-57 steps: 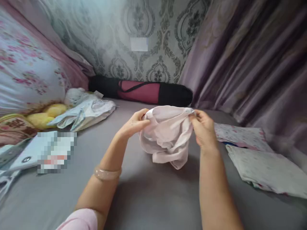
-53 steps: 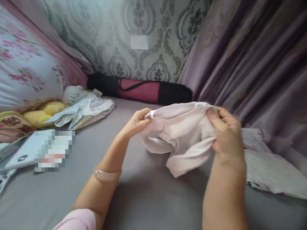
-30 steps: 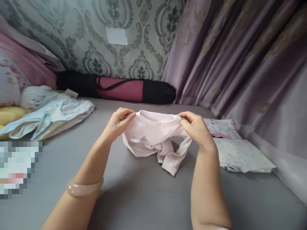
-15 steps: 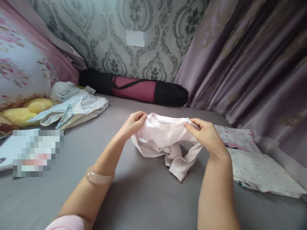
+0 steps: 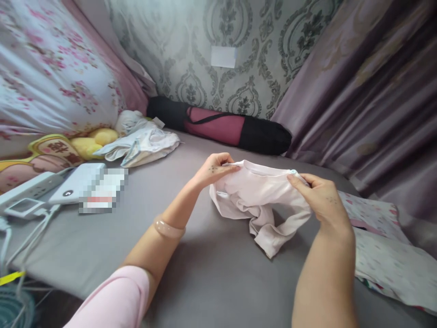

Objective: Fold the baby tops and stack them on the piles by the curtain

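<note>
A small pale pink shirt (image 5: 264, 186) is stretched by its neckline between my two hands, its lower part and a sleeve hanging in crumpled folds over the grey bed sheet. My left hand (image 5: 215, 170) pinches the left end of the neckline. At the opposite end, my right hand (image 5: 319, 193) grips the shoulder edge beside a small pale button, thumb on the near side. The shirt's back is mostly hidden from me.
Folded patterned clothes (image 5: 392, 259) lie to the right. A crumpled white-and-blue garment (image 5: 150, 145), yellow plush toy (image 5: 87, 145), white power strip (image 5: 32, 187) with cables and white device (image 5: 80, 182) are on the left. A black-and-maroon rolled bag (image 5: 218, 125) lies against the wall.
The view has swung left, so the scene sits further right and the power strip and bed edge show. Both hands still hold the shirt stretched, nearly unchanged.
</note>
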Demonstrator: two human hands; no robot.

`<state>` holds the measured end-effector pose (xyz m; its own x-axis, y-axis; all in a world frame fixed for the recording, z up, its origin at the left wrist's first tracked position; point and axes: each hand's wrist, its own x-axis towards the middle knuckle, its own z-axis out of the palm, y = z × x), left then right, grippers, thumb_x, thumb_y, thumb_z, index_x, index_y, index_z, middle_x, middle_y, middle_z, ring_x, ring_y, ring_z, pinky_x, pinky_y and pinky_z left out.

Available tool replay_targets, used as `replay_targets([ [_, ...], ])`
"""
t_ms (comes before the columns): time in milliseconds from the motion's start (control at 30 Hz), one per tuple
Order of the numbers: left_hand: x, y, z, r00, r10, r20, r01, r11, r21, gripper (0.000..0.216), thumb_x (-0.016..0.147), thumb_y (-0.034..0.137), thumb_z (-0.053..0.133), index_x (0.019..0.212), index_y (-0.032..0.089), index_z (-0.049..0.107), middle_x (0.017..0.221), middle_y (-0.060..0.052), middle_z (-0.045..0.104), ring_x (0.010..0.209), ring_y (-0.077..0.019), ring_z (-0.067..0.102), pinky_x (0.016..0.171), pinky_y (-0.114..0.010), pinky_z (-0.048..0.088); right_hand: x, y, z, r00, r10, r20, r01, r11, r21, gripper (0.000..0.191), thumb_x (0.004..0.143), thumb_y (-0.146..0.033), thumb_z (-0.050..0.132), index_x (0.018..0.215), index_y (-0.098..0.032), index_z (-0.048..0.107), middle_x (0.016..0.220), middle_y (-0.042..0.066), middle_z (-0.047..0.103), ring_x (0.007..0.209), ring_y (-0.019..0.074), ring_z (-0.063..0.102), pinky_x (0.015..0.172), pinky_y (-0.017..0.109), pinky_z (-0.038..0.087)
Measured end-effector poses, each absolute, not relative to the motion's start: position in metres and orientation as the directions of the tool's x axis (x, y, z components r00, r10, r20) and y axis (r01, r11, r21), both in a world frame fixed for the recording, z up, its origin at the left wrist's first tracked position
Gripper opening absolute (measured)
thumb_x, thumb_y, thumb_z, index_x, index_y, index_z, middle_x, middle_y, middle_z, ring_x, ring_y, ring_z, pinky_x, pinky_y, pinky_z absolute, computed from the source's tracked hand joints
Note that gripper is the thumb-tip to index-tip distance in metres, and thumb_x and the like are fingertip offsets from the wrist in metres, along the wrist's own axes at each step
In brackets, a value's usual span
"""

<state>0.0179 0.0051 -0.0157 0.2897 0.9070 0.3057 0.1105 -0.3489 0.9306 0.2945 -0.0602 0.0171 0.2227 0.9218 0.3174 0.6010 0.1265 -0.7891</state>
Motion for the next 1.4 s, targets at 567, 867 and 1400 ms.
replay_targets([
  [567,-0.003,-0.033,0.017,-0.003,0.999,0.051,0.009,-0.051,0.999,0.019,0.071,0.030,0.070,0.074,0.016,0.058,0.067,0.000,0.052,0.063,-0.0126,0.055,0.054,-0.027,0.056,0.265,-0.073,0.024,0.063,0.882,0.468,0.743,0.271,-0.612,0.035,0.085,-0.048,0.056,0.090,-0.018,0.072,0.073,0.003,0.069,0.065,0.0174,0.058,0.064,0.029,0.045],
  [867,0.003,-0.040,0.047,-0.179,0.824,0.538,0.348,-0.458,0.818,0.019,0.086,0.035,0.055,0.088,0.018,0.063,0.076,-0.002,0.060,0.081,-0.0176,0.058,0.072,-0.027,0.049,0.267,-0.095,0.068,0.031,0.747,0.664,0.802,0.378,-0.462,0.038,0.090,-0.055,0.052,0.094,-0.020,0.069,0.081,0.004,0.071,0.068,0.0182,0.060,0.068,0.029,0.042],
  [1400,-0.057,-0.047,0.124,0.236,0.805,0.544,0.464,-0.585,0.665,0.020,0.072,0.041,0.071,0.076,0.021,0.073,0.067,-0.003,0.064,0.072,-0.0196,0.060,0.063,-0.028,0.046,0.279,-0.104,0.124,-0.071,0.820,0.568,0.640,0.475,-0.604,0.034,0.074,-0.055,0.074,0.086,-0.023,0.074,0.081,0.002,0.073,0.082,0.0225,0.067,0.068,0.032,0.050],
])
